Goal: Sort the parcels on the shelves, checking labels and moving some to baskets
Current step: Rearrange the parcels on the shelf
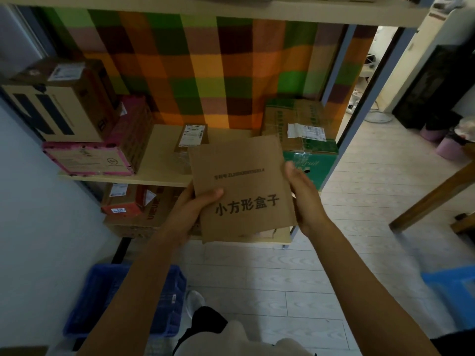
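I hold a flat brown cardboard parcel (246, 186) with black printed characters in front of the shelf unit, its printed face toward me. My left hand (195, 204) grips its left edge, thumb lying on the front face. My right hand (302, 191) grips its right edge, thumb along the side. Behind it on the middle shelf (164, 150) stands a small brown box with a white label (191, 138). A dark blue basket (123, 299) sits on the floor at lower left, and a lighter blue basket (455, 291) at lower right.
The shelf's left side carries a brown box with black lettering (61, 104) stacked on a pink-edged box (102, 150). A green-and-brown carton with a label (303, 134) stands at right. Red and brown boxes (133, 206) fill the lower shelf. A wooden table leg (431, 199) slants at right.
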{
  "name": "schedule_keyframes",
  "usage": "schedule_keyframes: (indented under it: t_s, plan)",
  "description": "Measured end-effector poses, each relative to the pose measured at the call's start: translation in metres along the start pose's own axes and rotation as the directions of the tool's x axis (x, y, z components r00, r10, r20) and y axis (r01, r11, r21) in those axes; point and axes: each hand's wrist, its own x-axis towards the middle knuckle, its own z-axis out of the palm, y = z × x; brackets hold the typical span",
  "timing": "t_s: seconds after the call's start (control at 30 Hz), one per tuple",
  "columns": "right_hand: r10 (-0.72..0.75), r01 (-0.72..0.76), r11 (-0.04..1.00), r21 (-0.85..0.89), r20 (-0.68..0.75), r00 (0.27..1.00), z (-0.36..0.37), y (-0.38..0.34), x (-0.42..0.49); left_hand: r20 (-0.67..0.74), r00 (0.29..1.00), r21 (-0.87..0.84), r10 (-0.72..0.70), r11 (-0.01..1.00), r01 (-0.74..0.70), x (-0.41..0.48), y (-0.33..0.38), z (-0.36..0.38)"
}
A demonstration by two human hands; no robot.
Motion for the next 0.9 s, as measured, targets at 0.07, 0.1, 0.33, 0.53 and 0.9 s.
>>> schedule_keyframes:
  t_s: [0.07, 0.1, 0.33, 0.53, 0.9]
  plan:
    - [0.075, -0.086, 0.991, 0.103, 0.103, 0.992, -0.009, -0.002, 0.001, 0.034, 0.999, -0.044, -0.007, 0.999, 0.009, 0.000, -0.001, -0.004]
    - [0.111, -0.135, 0.981, 0.139, 0.163, 0.980, -0.010, -0.003, 0.001, 0.032, 0.999, -0.086, 0.002, 0.996, 0.000, 0.000, 0.000, -0.005]
    - [0.073, -0.094, 0.988, 0.122, 0.171, 0.983, 0.003, 0.007, -0.005, -0.175, 0.929, 0.366, 0.326, 0.898, -0.246, 0.009, -0.012, 0.009]
    - [-0.022, 0.022, 1.000, 0.002, -0.017, 1.000, 0.021, 0.022, -0.009, -0.198, 0.966, 0.355, 0.164, 0.931, -0.086, 0.009, -0.008, 0.025]
    - [-0.011, 0.017, 0.992, -0.122, 0.042, 0.999, 0.022, 0.016, -0.002, -0.086, 0.988, 0.235, 0.129, 0.966, -0.106, 0.012, -0.016, 0.032]
